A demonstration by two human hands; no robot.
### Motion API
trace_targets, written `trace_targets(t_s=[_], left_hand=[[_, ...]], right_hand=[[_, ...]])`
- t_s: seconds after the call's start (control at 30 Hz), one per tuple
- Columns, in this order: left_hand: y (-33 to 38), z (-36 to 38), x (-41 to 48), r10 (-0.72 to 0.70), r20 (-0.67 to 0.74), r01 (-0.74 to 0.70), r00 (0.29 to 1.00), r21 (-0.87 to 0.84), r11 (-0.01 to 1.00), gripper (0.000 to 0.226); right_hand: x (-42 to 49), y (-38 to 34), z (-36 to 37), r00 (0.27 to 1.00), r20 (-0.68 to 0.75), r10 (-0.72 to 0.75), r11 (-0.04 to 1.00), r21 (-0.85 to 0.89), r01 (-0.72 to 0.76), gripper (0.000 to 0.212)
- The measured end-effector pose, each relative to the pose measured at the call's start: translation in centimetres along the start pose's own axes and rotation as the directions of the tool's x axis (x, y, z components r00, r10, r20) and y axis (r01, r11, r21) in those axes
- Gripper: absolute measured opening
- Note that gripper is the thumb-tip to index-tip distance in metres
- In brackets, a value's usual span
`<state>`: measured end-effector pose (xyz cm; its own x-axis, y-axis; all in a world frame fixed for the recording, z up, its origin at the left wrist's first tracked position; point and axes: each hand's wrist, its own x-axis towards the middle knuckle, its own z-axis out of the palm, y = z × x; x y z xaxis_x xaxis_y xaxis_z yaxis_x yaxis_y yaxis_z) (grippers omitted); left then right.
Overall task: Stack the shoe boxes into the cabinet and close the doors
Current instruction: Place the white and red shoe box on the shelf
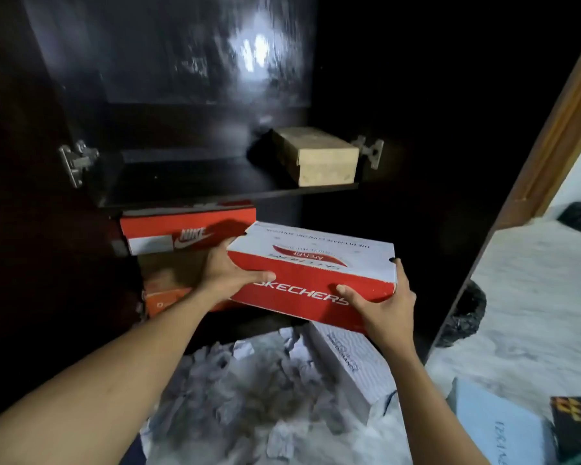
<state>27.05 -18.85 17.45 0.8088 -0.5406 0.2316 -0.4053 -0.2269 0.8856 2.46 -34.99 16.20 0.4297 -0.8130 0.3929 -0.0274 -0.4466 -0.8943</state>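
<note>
- Red-and-white Skechers box (312,276) is held tilted in the air before the open cabinet (168,68), just beside the Nike box (188,229).
- Left hand (230,273) grips its left end, thumb across the red front.
- Right hand (383,307) grips its right corner, thumb on the front.
- Nike box sits on an orange box (163,302) under the shelf (188,182).
- Tan box (316,156) stands on the shelf's right side.
- White box (349,360) and crumpled paper (249,380) lie below.

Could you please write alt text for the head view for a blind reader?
The left hand and right hand hold a red Skechers box before an open dark cabinet. A Nike box sits under its shelf, a tan box on it.
</note>
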Motion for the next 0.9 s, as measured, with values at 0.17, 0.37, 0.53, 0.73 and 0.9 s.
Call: trace_targets(t_s=[0.17, 0.37, 0.53, 0.73, 0.9], left_hand=[[8.8, -3.0, 3.8, 0.212, -0.074, -0.214, 0.974, -0.016, 0.977, 0.107], [16.0, -5.4, 8.6, 0.318, -0.138, -0.328, 0.938, -0.052, 0.943, 0.107], [17.9, -2.7, 13.3, 0.333, -0.194, -0.355, 0.923, -0.091, 0.931, 0.079], [18.1, 4.0, 16.9, 0.303, -0.107, -0.315, 0.947, -0.122, 0.941, 0.051], [18.8, 6.1, 16.7, 0.331, -0.006, -0.321, 0.944, -0.257, 0.912, 0.035]], right_hand=[[3.5, -7.6, -2.3, 0.987, -0.085, -0.133, 0.991, -0.011, 0.132, 0.117], [7.2, -12.9, -2.1, 0.948, -0.182, -0.259, 0.965, -0.006, 0.263, 0.102], [10.0, -14.7, 0.1, 0.898, -0.323, -0.298, 0.954, -0.142, 0.266, 0.103], [13.1, -13.1, 2.9, 0.917, -0.281, -0.282, 0.951, -0.205, 0.230, 0.093], [16.7, -11.1, 3.8, 0.922, -0.036, -0.385, 0.899, -0.241, 0.366, 0.086]])
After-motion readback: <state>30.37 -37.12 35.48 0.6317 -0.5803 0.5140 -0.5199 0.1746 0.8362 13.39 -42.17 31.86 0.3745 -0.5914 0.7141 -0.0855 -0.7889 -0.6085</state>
